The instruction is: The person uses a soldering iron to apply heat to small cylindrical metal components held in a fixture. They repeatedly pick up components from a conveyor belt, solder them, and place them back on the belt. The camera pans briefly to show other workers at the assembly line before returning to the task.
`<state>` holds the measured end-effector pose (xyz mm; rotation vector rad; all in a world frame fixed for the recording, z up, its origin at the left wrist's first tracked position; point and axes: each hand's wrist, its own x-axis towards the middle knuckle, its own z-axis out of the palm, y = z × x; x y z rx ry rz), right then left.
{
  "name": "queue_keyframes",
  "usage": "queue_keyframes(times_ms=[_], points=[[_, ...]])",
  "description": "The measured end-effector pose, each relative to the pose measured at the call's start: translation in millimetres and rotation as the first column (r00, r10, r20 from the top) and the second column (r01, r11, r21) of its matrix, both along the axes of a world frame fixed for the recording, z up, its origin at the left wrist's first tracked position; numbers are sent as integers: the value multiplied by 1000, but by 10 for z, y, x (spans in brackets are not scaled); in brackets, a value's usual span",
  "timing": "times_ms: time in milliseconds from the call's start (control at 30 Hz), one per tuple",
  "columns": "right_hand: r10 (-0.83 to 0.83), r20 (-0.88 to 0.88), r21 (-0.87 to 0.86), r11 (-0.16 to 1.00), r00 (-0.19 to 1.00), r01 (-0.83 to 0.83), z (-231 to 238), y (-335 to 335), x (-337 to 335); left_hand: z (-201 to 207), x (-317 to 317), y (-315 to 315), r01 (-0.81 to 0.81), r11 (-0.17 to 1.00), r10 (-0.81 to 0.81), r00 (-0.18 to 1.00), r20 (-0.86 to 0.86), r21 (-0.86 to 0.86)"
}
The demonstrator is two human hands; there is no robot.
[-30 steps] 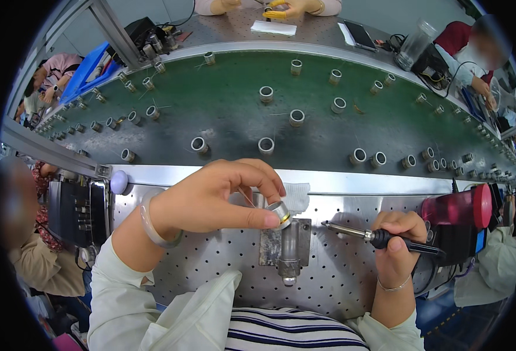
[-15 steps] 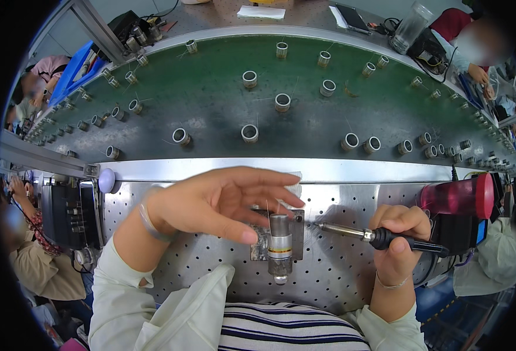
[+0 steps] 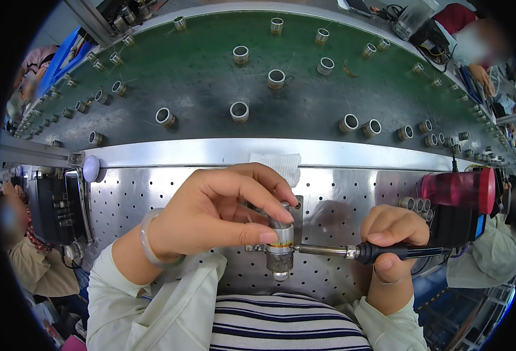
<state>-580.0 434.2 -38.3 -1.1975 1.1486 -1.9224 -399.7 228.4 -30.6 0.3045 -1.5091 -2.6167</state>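
Left hand [image 3: 211,216] pinching ribbed metal cylinder [image 3: 280,245]; right hand [image 3: 392,231] gripping black-handled soldering iron [image 3: 381,252].

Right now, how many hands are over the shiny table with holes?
2. The left hand pinches the small metal cylinder mid-table; the right hand grips a black-handled tool beside it. None seems hidden.

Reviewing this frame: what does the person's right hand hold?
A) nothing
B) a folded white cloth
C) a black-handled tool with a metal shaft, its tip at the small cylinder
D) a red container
C: the right hand grips the black-handled tool, whose shaft runs level to the small metal cylinder pinched by the left hand.
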Motion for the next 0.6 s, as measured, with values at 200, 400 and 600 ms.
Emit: queue_keyframes(times_ms=[200, 400, 600], points=[[16, -76, -5, 1000, 997, -16, 4, -8, -26, 33, -2, 32, -8, 997, 8, 1000, 1, -77], [34, -124, -28, 999, 992, -38, -4, 5, -66, -42, -15, -7, 68, 994, -77, 992, -104, -86], [41, -141, -18, 999, 989, -44, 3, 2, -75, -48, -18, -16, 77, 987, -93, 989, -112, -144]])
